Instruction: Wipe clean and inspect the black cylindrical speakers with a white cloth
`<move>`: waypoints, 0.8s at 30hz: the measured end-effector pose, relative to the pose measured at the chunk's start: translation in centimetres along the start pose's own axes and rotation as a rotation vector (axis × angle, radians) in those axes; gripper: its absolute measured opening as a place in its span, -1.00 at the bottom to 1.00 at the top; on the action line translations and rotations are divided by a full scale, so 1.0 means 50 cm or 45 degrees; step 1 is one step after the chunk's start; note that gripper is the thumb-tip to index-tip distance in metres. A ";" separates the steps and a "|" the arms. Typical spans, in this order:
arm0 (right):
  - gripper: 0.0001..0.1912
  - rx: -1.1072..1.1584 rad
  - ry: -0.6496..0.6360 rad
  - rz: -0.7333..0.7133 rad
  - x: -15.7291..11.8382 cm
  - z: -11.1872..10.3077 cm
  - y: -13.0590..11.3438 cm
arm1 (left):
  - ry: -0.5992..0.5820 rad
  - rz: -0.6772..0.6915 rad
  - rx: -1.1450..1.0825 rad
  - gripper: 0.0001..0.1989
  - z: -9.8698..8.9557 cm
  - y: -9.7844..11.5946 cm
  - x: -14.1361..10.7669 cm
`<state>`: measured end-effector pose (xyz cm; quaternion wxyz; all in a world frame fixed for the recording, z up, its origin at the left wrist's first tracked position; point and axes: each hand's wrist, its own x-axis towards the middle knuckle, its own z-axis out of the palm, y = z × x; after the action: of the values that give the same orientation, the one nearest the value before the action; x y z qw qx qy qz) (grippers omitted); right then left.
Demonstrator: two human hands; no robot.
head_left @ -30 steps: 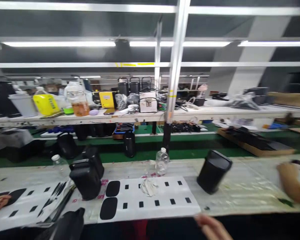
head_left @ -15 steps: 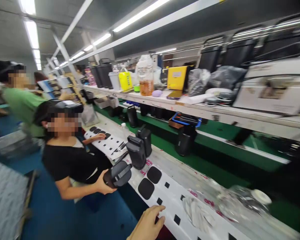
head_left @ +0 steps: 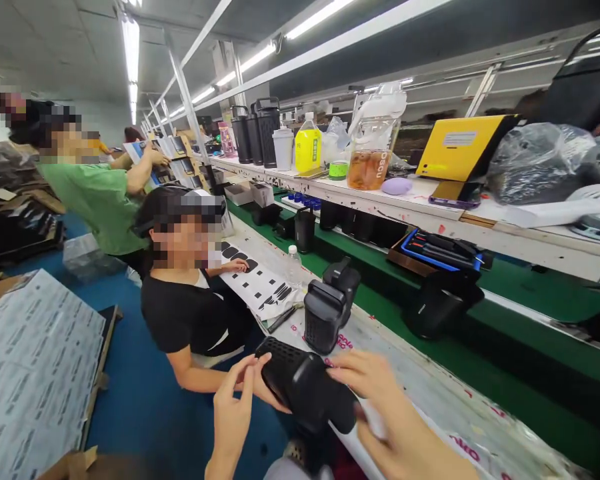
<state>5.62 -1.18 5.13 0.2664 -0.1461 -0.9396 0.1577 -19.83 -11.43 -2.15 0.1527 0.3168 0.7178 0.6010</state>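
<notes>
A black perforated device (head_left: 293, 377) with a handle lies tilted at the lower middle, and the hand of a seated person (head_left: 185, 320) supports it from behind. My left hand (head_left: 235, 407) is at its left end, with thumb and fingertips pinched together; what they hold, if anything, is too small to make out. Over the device's right end reaches my right hand (head_left: 380, 407), fingers apart and blurred by motion, near or touching it; contact is unclear. Two more black devices (head_left: 324, 317) stand upright on the bench just beyond.
A sheet with black stickers (head_left: 260, 287) and a clear bottle (head_left: 293, 267) are on the bench (head_left: 380, 340). Above runs a shelf (head_left: 330, 190) with bottles and a yellow box (head_left: 460, 148). Another person in green (head_left: 93, 200) stands at the left, behind wrapped boxes (head_left: 40, 360).
The view has swung left. My left hand has come into view, and both my hands are now at the device, which the seated person's hand has brought nearer.
</notes>
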 end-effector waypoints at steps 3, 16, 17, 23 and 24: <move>-0.59 -0.110 -0.425 0.077 0.023 0.093 0.042 | -0.064 -0.093 -0.119 -0.54 -0.001 -0.013 0.051; -0.85 -0.232 -0.297 0.419 -0.019 0.153 -0.081 | -0.733 -0.041 -0.190 -0.56 0.084 -0.014 0.181; -0.85 -0.210 -0.221 0.492 -0.023 0.145 -0.119 | -0.767 -0.037 -0.197 -0.55 0.090 -0.008 0.175; -0.93 -0.202 0.742 1.257 -0.164 0.098 -0.397 | -1.200 -0.096 -0.177 -0.48 0.142 -0.002 0.024; -0.89 -0.225 0.909 1.347 -0.196 0.087 -0.452 | -1.288 -0.133 -0.151 -0.47 0.143 -0.010 -0.028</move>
<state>6.92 -26.18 5.60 0.4360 -0.6546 -0.6035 0.1314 -14.63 -6.91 -4.53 0.5284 0.5226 0.5336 0.4036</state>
